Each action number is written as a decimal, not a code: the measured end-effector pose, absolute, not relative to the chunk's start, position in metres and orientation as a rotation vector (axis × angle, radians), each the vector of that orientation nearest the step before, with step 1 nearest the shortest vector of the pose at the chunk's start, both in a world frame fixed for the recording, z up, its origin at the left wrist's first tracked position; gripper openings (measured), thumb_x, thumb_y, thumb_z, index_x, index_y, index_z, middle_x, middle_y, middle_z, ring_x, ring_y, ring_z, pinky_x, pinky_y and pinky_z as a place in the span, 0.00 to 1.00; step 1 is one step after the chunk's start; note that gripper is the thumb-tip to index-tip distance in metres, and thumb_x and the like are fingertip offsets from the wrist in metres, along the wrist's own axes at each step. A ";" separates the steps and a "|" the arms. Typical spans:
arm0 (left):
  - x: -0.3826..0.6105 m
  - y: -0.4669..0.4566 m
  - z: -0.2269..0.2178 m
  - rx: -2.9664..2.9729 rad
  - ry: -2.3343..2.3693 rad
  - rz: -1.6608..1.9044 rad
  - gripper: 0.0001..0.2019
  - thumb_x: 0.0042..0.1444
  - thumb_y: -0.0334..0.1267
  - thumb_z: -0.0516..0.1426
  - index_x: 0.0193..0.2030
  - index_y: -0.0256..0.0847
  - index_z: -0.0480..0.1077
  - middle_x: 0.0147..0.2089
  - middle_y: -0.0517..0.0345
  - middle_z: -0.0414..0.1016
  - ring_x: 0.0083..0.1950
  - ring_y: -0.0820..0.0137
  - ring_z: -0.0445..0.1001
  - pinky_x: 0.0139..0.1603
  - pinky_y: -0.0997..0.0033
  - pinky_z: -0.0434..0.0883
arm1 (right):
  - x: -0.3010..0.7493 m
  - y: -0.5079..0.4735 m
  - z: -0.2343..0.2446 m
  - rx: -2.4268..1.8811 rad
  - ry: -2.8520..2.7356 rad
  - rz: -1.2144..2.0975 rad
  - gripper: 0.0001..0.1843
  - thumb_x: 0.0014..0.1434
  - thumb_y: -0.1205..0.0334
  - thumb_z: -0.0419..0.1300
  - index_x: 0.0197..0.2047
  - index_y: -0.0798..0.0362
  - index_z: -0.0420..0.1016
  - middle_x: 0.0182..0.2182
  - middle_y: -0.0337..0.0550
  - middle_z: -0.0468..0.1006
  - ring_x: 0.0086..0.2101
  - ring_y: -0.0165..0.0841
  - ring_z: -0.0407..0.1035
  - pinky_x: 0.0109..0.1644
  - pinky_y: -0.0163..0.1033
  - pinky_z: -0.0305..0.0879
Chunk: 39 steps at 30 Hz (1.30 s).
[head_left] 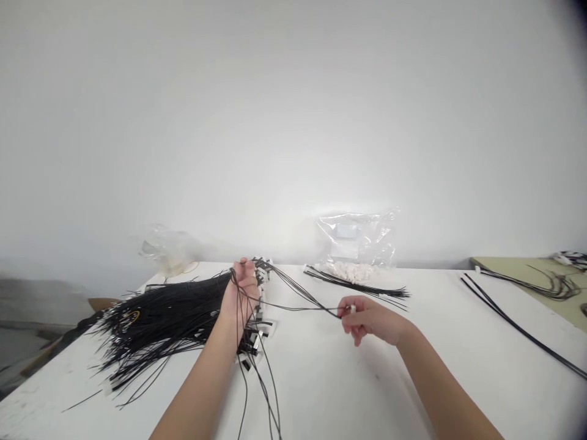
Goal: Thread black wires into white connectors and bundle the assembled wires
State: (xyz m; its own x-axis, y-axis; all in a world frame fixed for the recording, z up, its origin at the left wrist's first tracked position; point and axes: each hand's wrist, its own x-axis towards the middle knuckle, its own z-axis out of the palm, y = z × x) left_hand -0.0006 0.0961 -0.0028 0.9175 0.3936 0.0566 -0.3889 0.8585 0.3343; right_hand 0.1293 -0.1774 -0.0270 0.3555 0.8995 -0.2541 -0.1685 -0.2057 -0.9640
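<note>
1. Left hand (243,290): raised just above the tabletop (330,379), palm turned away, its grip closing around the gathered end of a bundle of black wires (165,315). Loose strands are hanging down past the wrist.
2. Bundle of black wires: fanning out leftward across the tabletop from the left hand, with small black-and-white tags (257,342) clustering just beside the hand.
3. Right hand (371,321): hovering over the middle of the tabletop, thumb and forefinger pinching together on a small white connector (353,309), the other fingers curling under.
4. Single black wire (298,305): stretching between the two hands, running from the bundle to the white connector.
5. Clear plastic bag (358,241): standing at the far edge against the wall, holding a heap of small white parts (351,271).
6. Small bunch of black wires (362,286): lying just in front of that bag.
7. Second plastic bag (167,250): sitting at the far left corner, contents too blurred to tell.
8. Long black wires (513,324): lying diagonally at the right, well apart from both hands.
</note>
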 end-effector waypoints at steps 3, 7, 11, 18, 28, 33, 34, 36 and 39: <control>0.002 0.096 -0.007 0.423 0.093 0.418 0.09 0.56 0.30 0.46 0.35 0.39 0.67 0.30 0.60 0.71 0.18 0.85 0.61 0.16 0.87 0.60 | 0.142 -0.185 -0.023 -1.336 -0.509 0.867 0.12 0.48 0.57 0.61 0.31 0.54 0.65 0.26 0.37 0.69 0.22 0.25 0.64 0.32 0.37 0.67; 0.005 0.093 -0.013 0.478 0.199 0.469 0.12 0.52 0.36 0.47 0.38 0.35 0.68 0.33 0.50 0.73 0.23 0.76 0.67 0.23 0.75 0.67 | 0.147 -0.187 -0.018 -1.136 -0.319 0.579 0.13 0.47 0.55 0.63 0.29 0.52 0.64 0.24 0.34 0.64 0.25 0.24 0.62 0.35 0.36 0.67; 0.009 0.084 -0.014 0.640 0.267 0.382 0.16 0.52 0.48 0.49 0.37 0.36 0.67 0.32 0.51 0.73 0.22 0.73 0.68 0.23 0.73 0.66 | 0.146 -0.182 -0.017 -1.031 -0.211 0.454 0.14 0.45 0.55 0.65 0.30 0.51 0.65 0.25 0.34 0.63 0.28 0.26 0.62 0.32 0.35 0.67; 0.011 0.056 -0.011 0.978 0.274 0.059 0.15 0.50 0.44 0.54 0.42 0.38 0.67 0.32 0.55 0.70 0.28 0.67 0.72 0.31 0.66 0.68 | 0.149 -0.177 -0.027 -0.955 -0.250 0.455 0.15 0.49 0.49 0.60 0.29 0.51 0.62 0.25 0.35 0.63 0.27 0.27 0.63 0.32 0.38 0.67; 0.007 0.029 -0.021 1.326 0.184 -0.147 0.13 0.50 0.38 0.51 0.39 0.34 0.69 0.28 0.52 0.69 0.32 0.68 0.70 0.39 0.65 0.65 | 0.125 -0.161 -0.034 -1.687 -0.492 0.369 0.21 0.48 0.48 0.58 0.19 0.54 0.54 0.15 0.31 0.47 0.17 0.21 0.41 0.19 0.30 0.38; 0.009 0.016 -0.028 1.302 0.153 -0.216 0.11 0.50 0.38 0.49 0.36 0.34 0.67 0.27 0.50 0.71 0.32 0.67 0.71 0.41 0.63 0.65 | 0.101 -0.149 -0.042 -2.030 -0.614 0.181 0.09 0.51 0.59 0.52 0.23 0.53 0.61 0.18 0.33 0.61 0.20 0.24 0.51 0.23 0.30 0.47; 0.009 0.013 -0.030 1.288 0.151 -0.231 0.12 0.50 0.40 0.49 0.35 0.34 0.67 0.27 0.50 0.71 0.32 0.66 0.71 0.42 0.62 0.65 | 0.097 -0.147 -0.042 -2.098 -0.618 0.164 0.05 0.50 0.61 0.51 0.25 0.51 0.62 0.19 0.33 0.63 0.20 0.25 0.53 0.24 0.30 0.48; 0.008 0.006 -0.034 1.252 0.158 -0.264 0.15 0.52 0.45 0.47 0.34 0.35 0.66 0.27 0.50 0.71 0.32 0.66 0.72 0.43 0.61 0.65 | 0.090 -0.145 -0.041 -2.227 -0.616 0.120 0.04 0.50 0.64 0.49 0.30 0.48 0.64 0.22 0.33 0.67 0.22 0.26 0.57 0.23 0.30 0.47; 0.008 -0.003 -0.042 1.252 0.186 -0.266 0.21 0.53 0.53 0.44 0.33 0.35 0.65 0.25 0.51 0.71 0.30 0.66 0.72 0.41 0.60 0.65 | 0.084 -0.142 -0.039 -2.355 -0.619 0.044 0.07 0.52 0.64 0.48 0.34 0.47 0.63 0.26 0.34 0.69 0.24 0.28 0.60 0.23 0.30 0.45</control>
